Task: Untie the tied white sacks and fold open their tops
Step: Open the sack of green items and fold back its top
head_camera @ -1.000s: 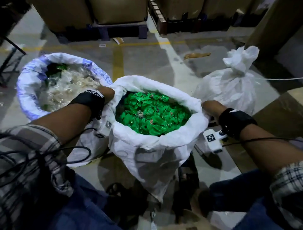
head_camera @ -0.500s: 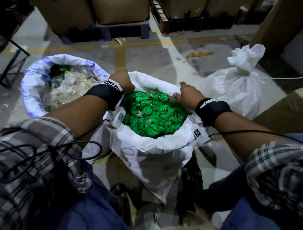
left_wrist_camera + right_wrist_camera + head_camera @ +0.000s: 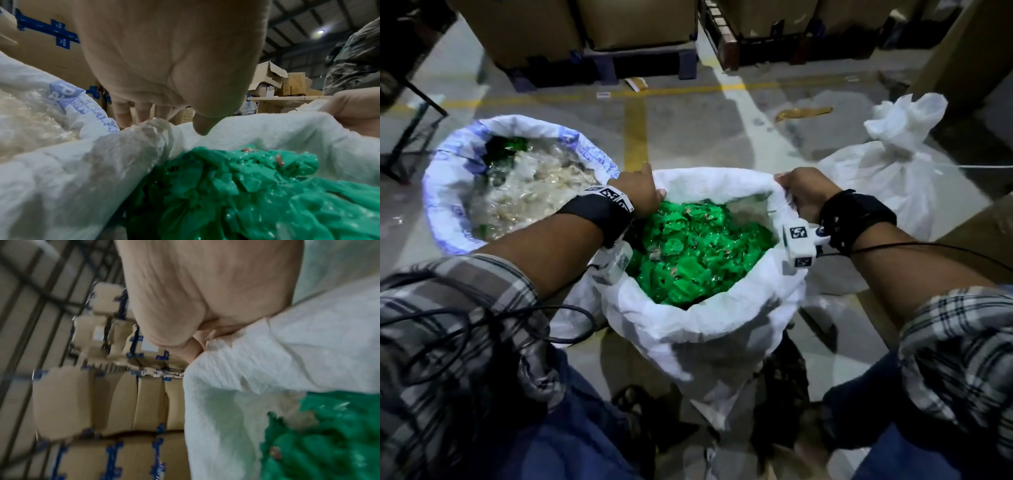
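An open white sack [image 3: 709,322] full of green wrapped packets [image 3: 698,253] stands in front of me, its top rolled outward. My left hand [image 3: 642,195] grips the far left part of its rim [image 3: 156,129], fingers outside and thumb inside. My right hand [image 3: 799,192] pinches the far right part of the rim [image 3: 236,344] and holds it up. To the left stands a second open sack [image 3: 448,178] with blue print, holding clear and green wrappers. At the right a third white sack [image 3: 893,181] sits with its neck tied shut.
Stacked cardboard boxes [image 3: 585,24] on dark pallets [image 3: 647,65] line the far side of the grey floor. A metal frame leg [image 3: 417,113] stands at the far left. A brown scrap [image 3: 804,112] lies on the floor. A tan board [image 3: 976,240] lies at right.
Both hands have climbed from the sack's sides to the far part of its rim and taken hold of it. The right hand now lifts the rim's far right corner.
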The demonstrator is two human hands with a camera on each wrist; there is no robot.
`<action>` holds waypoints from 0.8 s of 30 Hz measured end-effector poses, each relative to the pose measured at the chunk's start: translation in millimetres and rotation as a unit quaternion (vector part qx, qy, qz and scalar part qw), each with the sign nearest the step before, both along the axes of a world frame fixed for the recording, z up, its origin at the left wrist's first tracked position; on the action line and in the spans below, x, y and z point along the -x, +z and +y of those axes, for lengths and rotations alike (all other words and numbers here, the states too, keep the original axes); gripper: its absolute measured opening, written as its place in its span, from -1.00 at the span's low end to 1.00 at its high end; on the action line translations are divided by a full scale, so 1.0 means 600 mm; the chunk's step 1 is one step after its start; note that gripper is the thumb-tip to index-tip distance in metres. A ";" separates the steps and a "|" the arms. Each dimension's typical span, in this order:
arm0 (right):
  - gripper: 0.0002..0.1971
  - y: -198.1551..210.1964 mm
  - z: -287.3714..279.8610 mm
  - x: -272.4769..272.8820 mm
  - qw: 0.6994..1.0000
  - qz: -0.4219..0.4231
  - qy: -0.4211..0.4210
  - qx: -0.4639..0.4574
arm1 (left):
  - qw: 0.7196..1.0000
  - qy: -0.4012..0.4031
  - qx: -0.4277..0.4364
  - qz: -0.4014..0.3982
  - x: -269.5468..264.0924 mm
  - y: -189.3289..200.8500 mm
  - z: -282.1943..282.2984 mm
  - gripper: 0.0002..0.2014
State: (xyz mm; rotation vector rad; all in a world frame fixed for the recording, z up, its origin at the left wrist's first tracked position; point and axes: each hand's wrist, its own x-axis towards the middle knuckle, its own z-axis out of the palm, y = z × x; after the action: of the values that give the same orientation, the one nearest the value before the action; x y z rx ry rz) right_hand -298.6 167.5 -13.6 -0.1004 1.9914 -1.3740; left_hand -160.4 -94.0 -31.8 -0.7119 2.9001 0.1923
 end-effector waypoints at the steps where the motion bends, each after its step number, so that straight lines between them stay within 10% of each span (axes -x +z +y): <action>1: -0.73 0.004 0.007 -0.003 0.994 -0.068 -0.037 0.078 | 1.000 -0.006 -0.001 -0.001 0.000 -0.002 0.001 -0.47; 12: -0.59 0.003 0.035 0.009 0.964 -0.123 -0.166 0.166 | 0.996 -0.002 -0.093 0.005 0.010 0.008 -0.018 -0.64; 18: -0.78 0.002 -0.004 -0.006 0.967 0.231 -0.083 -0.063 | 0.962 0.150 -0.227 0.013 0.007 0.058 -0.050 -0.70; 22: -0.74 -0.001 -0.022 -0.021 0.950 0.281 -0.057 -0.121 | 0.951 0.178 -0.250 0.035 -0.014 0.060 -0.041 -0.62; 24: -0.53 -0.001 -0.017 -0.036 0.933 0.287 -0.007 -0.218 | 0.898 0.280 -0.339 0.032 -0.017 0.057 -0.045 -0.58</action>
State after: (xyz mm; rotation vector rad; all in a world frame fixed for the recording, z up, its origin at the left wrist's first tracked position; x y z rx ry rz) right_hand -277.2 157.2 -13.9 -0.3122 2.7436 -0.9361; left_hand -150.4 -120.7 2.7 -1.3507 2.3128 1.2233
